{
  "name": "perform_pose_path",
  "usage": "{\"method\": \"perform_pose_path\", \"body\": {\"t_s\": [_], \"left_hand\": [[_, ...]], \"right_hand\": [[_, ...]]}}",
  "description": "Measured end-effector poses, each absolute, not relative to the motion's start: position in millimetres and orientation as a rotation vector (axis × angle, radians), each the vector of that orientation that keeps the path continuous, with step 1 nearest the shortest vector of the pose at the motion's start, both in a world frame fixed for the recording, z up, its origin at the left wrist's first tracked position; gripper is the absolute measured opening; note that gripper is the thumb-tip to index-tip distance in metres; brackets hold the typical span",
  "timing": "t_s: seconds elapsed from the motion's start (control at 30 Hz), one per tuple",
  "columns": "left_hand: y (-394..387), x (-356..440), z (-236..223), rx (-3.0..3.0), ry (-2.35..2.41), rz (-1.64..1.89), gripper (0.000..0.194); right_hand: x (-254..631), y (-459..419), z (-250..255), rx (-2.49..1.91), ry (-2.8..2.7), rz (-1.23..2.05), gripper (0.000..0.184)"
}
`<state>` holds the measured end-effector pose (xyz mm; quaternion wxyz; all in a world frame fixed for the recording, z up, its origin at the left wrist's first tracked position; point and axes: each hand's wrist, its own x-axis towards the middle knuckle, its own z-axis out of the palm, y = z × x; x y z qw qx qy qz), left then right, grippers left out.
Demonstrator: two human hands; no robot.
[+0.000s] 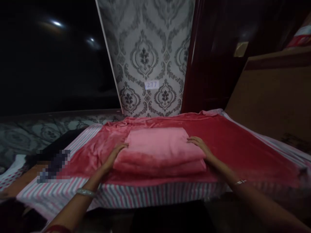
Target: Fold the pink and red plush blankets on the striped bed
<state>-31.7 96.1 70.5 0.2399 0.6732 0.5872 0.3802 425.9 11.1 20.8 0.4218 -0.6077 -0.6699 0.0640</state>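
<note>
A folded pink blanket (157, 142) lies in a thick, layered bundle with its rounded fold facing me. My left hand (119, 148) rests against its left side, fingers stretched out towards the upper left corner. On the opposite side, my right hand (197, 142) lies along the upper right edge, fingers extended and flat. Both thumbs are hidden. Under the bundle a red plush cloth (233, 145) is spread out, smooth on the right and wrinkled on the left. A striped sheet (150, 195) shows beneath it and hangs over the front edge.
Patterned wallpaper (145, 58) with a paper label (152, 84) reading 277 stands behind. A large dark screen (55, 61) is at the left, a dark red door (216, 58) at the back right, and a cardboard box (274, 97) at the right. The left side has a blurred patch.
</note>
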Motion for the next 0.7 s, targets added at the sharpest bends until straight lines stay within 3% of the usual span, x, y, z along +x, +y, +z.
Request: {"method": "perform_pose_path", "body": {"t_s": [0.17, 0.3, 0.43, 0.7], "left_hand": [[69, -48, 38, 1.966, 1.300, 0.899, 0.020], [51, -50, 50, 2.134, 1.342, 0.961, 0.027], [27, -43, 44, 2.515, 1.153, 0.779, 0.048], [31, -40, 26, 2.730, 1.257, 0.908, 0.042]], "right_hand": [[430, -28, -13, -1.492, -1.599, 0.399, 0.033], [424, -55, -4, -1.504, -1.573, 0.271, 0.039], [408, -82, -3, -1.494, -1.797, 0.161, 0.049], [395, -86, -4, -1.521, -1.804, -0.073, 0.049]]}}
